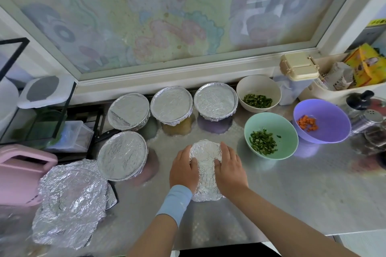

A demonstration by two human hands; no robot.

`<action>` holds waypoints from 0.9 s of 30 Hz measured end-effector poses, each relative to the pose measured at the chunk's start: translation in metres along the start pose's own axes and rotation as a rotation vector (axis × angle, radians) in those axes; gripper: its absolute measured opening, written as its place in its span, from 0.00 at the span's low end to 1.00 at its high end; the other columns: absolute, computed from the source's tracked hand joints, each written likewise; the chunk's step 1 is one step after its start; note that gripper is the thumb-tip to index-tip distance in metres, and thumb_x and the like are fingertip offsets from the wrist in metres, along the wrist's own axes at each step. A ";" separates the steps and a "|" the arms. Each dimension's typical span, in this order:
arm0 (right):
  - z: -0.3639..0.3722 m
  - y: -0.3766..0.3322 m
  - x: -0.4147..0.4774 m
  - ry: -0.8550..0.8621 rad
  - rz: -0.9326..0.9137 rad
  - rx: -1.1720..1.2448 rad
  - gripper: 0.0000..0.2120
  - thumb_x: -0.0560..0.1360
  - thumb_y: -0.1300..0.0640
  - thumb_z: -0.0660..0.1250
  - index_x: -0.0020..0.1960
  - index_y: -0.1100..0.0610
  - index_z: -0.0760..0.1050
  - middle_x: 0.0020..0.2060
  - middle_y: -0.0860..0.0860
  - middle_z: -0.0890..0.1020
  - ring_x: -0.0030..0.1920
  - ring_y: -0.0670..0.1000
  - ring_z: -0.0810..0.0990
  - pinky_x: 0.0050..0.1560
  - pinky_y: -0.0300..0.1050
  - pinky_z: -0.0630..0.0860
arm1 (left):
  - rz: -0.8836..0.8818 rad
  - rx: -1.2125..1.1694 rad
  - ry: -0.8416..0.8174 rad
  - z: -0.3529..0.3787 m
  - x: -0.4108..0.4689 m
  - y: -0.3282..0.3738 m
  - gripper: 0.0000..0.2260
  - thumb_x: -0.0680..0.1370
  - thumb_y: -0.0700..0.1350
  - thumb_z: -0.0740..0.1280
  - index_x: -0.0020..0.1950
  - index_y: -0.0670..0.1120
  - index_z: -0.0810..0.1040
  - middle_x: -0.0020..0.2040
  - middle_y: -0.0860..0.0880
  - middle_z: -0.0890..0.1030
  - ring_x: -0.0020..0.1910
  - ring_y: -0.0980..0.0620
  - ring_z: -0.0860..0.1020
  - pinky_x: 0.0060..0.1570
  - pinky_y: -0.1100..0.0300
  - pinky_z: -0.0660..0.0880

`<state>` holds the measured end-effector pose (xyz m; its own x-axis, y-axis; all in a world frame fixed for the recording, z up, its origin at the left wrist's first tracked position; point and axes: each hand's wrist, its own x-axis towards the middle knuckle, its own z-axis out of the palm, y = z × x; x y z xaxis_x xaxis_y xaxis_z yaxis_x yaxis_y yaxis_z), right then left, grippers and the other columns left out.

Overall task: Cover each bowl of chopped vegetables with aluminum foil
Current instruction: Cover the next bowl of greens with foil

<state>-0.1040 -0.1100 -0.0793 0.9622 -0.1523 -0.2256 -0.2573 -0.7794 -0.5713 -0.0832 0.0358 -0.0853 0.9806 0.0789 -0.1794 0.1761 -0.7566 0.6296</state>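
Note:
A foil-covered bowl (205, 170) sits on the steel counter in front of me. My left hand (183, 168) and my right hand (229, 170) press the foil down on its two sides, fingers curved over the rim. Three foil-covered bowls stand in a back row (129, 110), (171, 104), (215, 100), and another one (122, 155) is nearer on the left. Uncovered are a white bowl of green pieces (259, 93), a mint bowl of green pieces (271, 134) and a purple bowl of carrot cubes (321, 120).
Crumpled foil sheets (70, 204) lie at the front left beside a pink appliance (19, 175). A knife (104, 134) lies behind the near left bowl. A beige lidded box (298, 67), a bin of packets and jars (367, 119) crowd the right.

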 end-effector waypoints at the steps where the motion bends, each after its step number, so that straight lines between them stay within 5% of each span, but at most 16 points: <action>1: -0.001 0.002 0.002 -0.007 -0.012 0.007 0.27 0.81 0.52 0.55 0.78 0.51 0.53 0.74 0.49 0.62 0.72 0.54 0.62 0.69 0.51 0.65 | -0.026 -0.013 -0.008 0.000 0.000 0.002 0.20 0.80 0.45 0.58 0.72 0.54 0.68 0.68 0.57 0.72 0.67 0.53 0.70 0.62 0.56 0.68; 4: -0.002 0.004 0.005 -0.018 -0.039 -0.038 0.26 0.81 0.51 0.56 0.78 0.52 0.56 0.72 0.50 0.65 0.70 0.55 0.65 0.68 0.51 0.66 | 0.006 0.137 -0.021 -0.005 0.008 0.002 0.22 0.78 0.46 0.60 0.72 0.49 0.69 0.70 0.51 0.72 0.68 0.49 0.68 0.67 0.53 0.66; 8: 0.000 0.004 0.006 0.023 -0.111 -0.331 0.29 0.77 0.47 0.54 0.74 0.60 0.65 0.70 0.59 0.71 0.71 0.61 0.68 0.70 0.57 0.63 | 0.373 0.285 -0.075 -0.014 0.029 0.012 0.26 0.79 0.46 0.59 0.77 0.44 0.62 0.76 0.47 0.65 0.75 0.47 0.60 0.75 0.53 0.56; 12: 0.005 0.005 0.004 0.052 -0.167 -0.262 0.28 0.78 0.49 0.61 0.75 0.58 0.64 0.70 0.57 0.71 0.69 0.59 0.71 0.64 0.55 0.73 | 0.592 0.351 -0.237 -0.004 0.040 0.019 0.23 0.79 0.50 0.54 0.74 0.48 0.67 0.71 0.51 0.71 0.69 0.50 0.69 0.69 0.52 0.66; 16: 0.002 0.004 0.004 0.034 -0.131 -0.094 0.28 0.77 0.43 0.49 0.75 0.51 0.61 0.66 0.49 0.71 0.64 0.54 0.72 0.61 0.50 0.74 | 0.562 0.370 -0.189 0.003 0.039 0.014 0.21 0.78 0.54 0.52 0.69 0.52 0.71 0.64 0.55 0.75 0.58 0.51 0.74 0.57 0.54 0.71; 19: 0.002 0.007 0.007 0.021 -0.146 -0.051 0.26 0.78 0.45 0.52 0.75 0.49 0.61 0.67 0.47 0.70 0.65 0.53 0.71 0.62 0.50 0.73 | 0.494 0.339 -0.191 0.000 0.039 0.015 0.17 0.82 0.52 0.54 0.70 0.55 0.69 0.64 0.57 0.74 0.59 0.53 0.73 0.55 0.55 0.72; 27: -0.002 -0.005 -0.006 0.098 -0.140 -0.330 0.30 0.78 0.47 0.51 0.77 0.59 0.60 0.75 0.59 0.64 0.75 0.59 0.63 0.71 0.57 0.66 | 0.132 0.205 -0.030 -0.003 0.016 0.009 0.17 0.83 0.53 0.52 0.71 0.57 0.69 0.64 0.53 0.76 0.59 0.48 0.74 0.58 0.52 0.72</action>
<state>-0.1087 -0.1063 -0.0738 0.9942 -0.0751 -0.0775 -0.0952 -0.9483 -0.3028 -0.0659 0.0321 -0.0797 0.9904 -0.0462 -0.1306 0.0229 -0.8751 0.4835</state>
